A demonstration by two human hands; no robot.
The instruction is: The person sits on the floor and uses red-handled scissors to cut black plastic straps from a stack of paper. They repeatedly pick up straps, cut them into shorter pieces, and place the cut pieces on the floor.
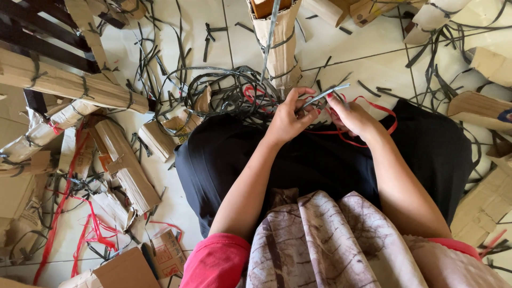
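My left hand (290, 116) and my right hand (352, 116) meet over my black-clothed lap (320, 160). Both pinch a thin grey plastic strap (322, 96) that runs between the fingers. A red strap (381, 114) loops around my right hand and wrist. Just beyond my hands lies a tangled pile of black and grey straps (229, 93). A cardboard-wrapped bar (277, 37) bound with straps stands upright past the tangle, and a grey strap runs up along it.
Cardboard-wrapped bundles (69, 82) tied with black straps lie at the left, with torn cardboard pieces (125, 170) and red straps (90, 229) below them. More cardboard (482, 106) lies at the right. Cut strap bits litter the white tiled floor (362, 58).
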